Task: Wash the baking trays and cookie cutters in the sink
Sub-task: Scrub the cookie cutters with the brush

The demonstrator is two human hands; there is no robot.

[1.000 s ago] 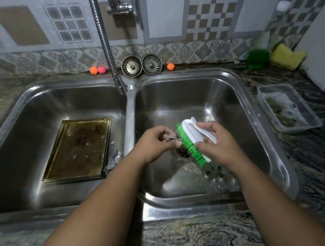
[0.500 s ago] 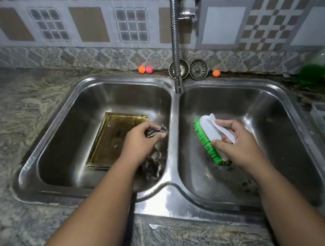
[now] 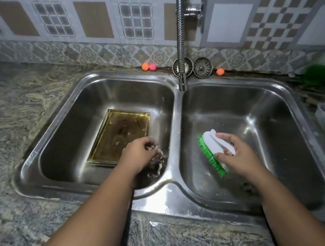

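R hand [image 3: 238,154] clamps brush [image 3: 212,147] rt of sink divider [image 3: 172,140], bristles facing it, long axis alongside. L hand [image 3: 141,154] curled over cookie cutters [image 3: 156,169]; hold unclear.

One baking tray [image 3: 121,134], one scrub brush [image 3: 215,153] — two drain strainers [image 3: 202,67], three small balls [image 3: 145,66], two basins [image 3: 259,114].

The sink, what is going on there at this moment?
A person is washing up at a double sink. The right hand holds a green scrubbing brush by its white handle over the right basin. The left hand hangs over a small pile of cookie cutters in the left basin, beside a dirty baking tray; whether it grips one is too blurred to tell.
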